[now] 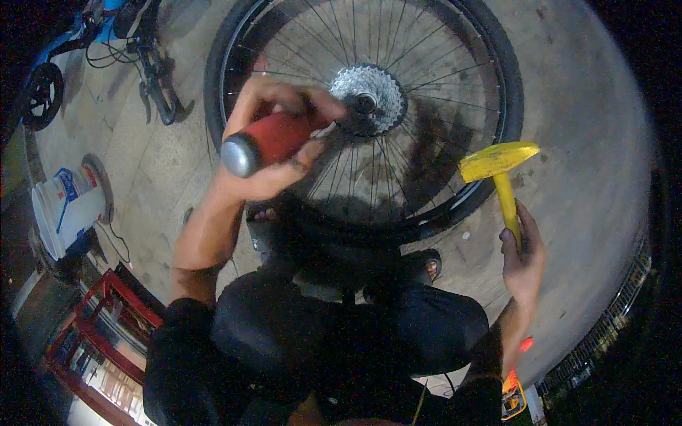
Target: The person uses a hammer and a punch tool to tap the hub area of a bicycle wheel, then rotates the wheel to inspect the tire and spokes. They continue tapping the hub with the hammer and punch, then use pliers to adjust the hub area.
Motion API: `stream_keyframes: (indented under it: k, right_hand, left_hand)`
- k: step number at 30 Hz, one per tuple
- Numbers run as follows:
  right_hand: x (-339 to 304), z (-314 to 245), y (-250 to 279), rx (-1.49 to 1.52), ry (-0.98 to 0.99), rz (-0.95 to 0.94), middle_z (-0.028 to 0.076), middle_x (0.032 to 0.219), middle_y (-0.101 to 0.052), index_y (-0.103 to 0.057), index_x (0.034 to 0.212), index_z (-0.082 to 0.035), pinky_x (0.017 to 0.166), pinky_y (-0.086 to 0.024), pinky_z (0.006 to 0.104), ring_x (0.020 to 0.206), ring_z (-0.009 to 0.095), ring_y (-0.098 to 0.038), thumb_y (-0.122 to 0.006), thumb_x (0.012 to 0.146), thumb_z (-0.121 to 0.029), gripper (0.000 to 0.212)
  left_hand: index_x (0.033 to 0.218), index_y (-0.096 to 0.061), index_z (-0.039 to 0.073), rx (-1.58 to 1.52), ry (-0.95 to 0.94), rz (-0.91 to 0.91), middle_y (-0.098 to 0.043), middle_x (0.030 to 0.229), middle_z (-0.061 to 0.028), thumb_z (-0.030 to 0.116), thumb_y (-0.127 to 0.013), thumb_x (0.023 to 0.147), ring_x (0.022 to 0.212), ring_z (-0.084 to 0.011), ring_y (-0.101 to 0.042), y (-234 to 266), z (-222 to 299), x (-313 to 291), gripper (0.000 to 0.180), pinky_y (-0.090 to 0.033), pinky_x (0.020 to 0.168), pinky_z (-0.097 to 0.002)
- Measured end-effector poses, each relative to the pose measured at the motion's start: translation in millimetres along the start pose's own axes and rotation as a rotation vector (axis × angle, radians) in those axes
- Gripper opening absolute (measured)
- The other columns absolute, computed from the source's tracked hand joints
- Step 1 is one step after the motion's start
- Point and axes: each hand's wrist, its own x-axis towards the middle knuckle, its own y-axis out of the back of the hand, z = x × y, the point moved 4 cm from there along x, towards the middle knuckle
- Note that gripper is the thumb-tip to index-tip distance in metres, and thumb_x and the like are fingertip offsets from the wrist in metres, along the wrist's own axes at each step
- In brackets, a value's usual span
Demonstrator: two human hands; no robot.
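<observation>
A bicycle wheel (506,64) with a black tyre lies in front of me. At its hub sits a silver sprocket cassette (387,96). My left hand (263,177) is wrapped round a red cylindrical tool (280,138) with a rounded silver end facing up towards me. Its far end points at the cassette's centre, blurred and partly behind my fingers; whether it touches, I cannot tell. On the right, my right hand (524,263) grips a yellow hammer (501,163) by its handle, head raised at the wheel's right edge, apart from the red tool.
A blue bicycle (67,32) with black handlebars (153,78) is at the upper left. Below it lies a white bucket (67,209) near a thin cable. A red frame (89,319) stands at lower left. Something orange and yellow (513,397) shows beside my right forearm.
</observation>
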Motion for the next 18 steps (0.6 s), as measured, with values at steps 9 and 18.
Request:
stream_keyframes:
  k: [9,18]
  right_hand:
    - [-28,39,-7,0.221,-0.207,0.06,0.007,0.115,-0.06,-0.047,0.137,-0.002,0.067,-0.045,0.0209,0.077,0.008,-0.052,-0.053,0.089,0.004,0.048]
    - [-51,38,-8,0.237,-0.247,0.122,0.0,0.086,-0.057,-0.047,0.137,-0.004,0.057,-0.04,0.0195,0.066,0.006,-0.048,-0.053,0.092,-0.001,0.046]
  left_hand:
    - [0.101,-0.06,0.014,0.867,-0.447,-0.649,-0.059,0.095,-0.0083,0.021,-0.069,0.064,0.091,-0.0282,-0.06,-107,-2,29,0.039,-0.04,0.091,-0.0503]
    - [0.088,-0.053,0.018,0.835,-0.49,-0.423,-0.055,0.075,-0.0038,0.025,-0.068,0.064,0.071,-0.0264,-0.06,-129,-62,29,0.029,-0.044,0.067,-0.0412]
